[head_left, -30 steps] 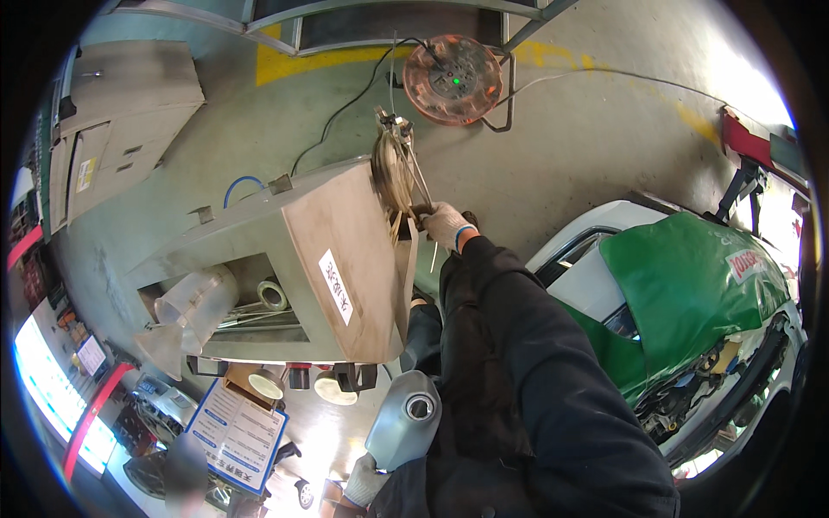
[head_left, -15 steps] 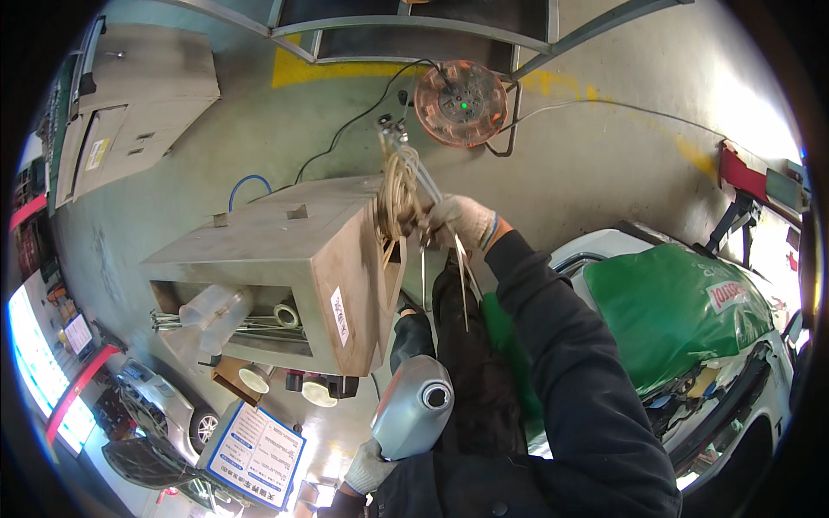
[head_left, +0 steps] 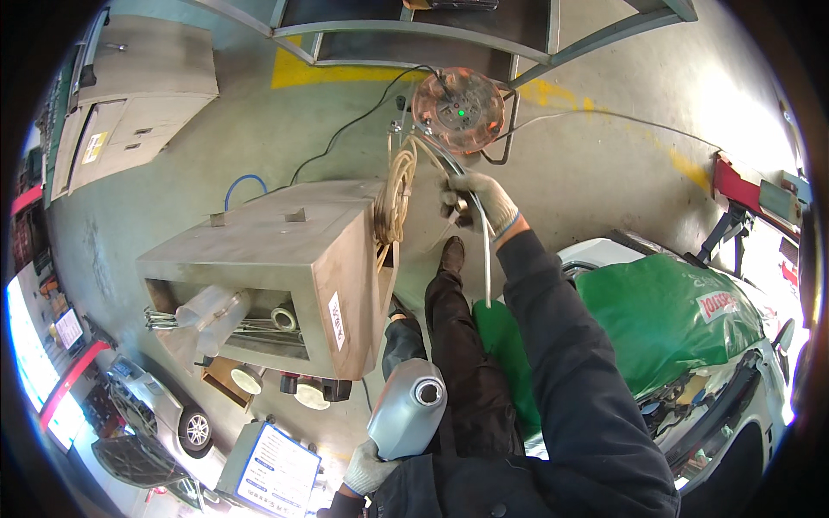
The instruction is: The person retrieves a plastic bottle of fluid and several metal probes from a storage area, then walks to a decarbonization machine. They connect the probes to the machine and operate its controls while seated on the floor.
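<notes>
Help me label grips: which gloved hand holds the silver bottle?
The left hand, near the lower edge, grips the silver bottle; the right hand, higher up, holds slender tubing instead.

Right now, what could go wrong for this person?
The grey jug in the left hand looks uncapped, so tipping it might spill any contents. The thin tubes in the right hand could snag on the coiled hose nearby.
</notes>
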A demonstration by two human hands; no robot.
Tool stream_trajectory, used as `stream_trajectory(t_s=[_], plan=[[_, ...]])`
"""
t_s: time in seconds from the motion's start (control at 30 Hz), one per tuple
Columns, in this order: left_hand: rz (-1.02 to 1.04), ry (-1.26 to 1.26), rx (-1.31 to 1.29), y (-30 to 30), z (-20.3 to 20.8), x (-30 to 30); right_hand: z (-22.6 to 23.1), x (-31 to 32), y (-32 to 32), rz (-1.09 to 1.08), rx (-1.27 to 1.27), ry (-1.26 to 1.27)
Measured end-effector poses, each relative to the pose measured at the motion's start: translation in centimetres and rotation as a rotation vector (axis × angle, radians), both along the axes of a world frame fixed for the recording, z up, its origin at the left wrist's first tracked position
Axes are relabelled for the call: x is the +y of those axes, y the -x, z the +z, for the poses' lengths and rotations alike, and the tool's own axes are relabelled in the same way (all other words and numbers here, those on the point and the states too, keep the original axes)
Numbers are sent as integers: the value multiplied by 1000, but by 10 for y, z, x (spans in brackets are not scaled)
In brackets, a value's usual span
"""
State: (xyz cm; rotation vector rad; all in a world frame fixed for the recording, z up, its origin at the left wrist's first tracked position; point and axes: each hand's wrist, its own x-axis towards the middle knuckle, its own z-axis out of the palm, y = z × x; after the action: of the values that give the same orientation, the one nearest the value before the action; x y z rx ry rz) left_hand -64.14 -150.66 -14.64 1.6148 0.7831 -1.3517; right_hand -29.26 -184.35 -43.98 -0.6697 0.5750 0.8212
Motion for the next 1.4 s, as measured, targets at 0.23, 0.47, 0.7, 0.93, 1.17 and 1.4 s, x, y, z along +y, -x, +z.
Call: stream_trajectory(t_s=[0.23,0.47,0.7,0.93,1.17,1.4], plan=[[-64,-86,-18,-9,-17,-16,-98,4,-96,479,15,615],[-99,-113,86,-23,-28,-40,-222,-30,-114,988,-653,641],[-93,-90,110,-49,-37,-49,-224,-49,-66,1375,-979,1152],[-135,-102,154,-54,-41,-58,-168,-23,-16,945,-1051,1627],[-63,-133,199,-50,-42,-64,-119,92,83,1028,-1014,886],[-30,-148,127,-53,-21,-71,-95,96,132,781,-903,1042]])
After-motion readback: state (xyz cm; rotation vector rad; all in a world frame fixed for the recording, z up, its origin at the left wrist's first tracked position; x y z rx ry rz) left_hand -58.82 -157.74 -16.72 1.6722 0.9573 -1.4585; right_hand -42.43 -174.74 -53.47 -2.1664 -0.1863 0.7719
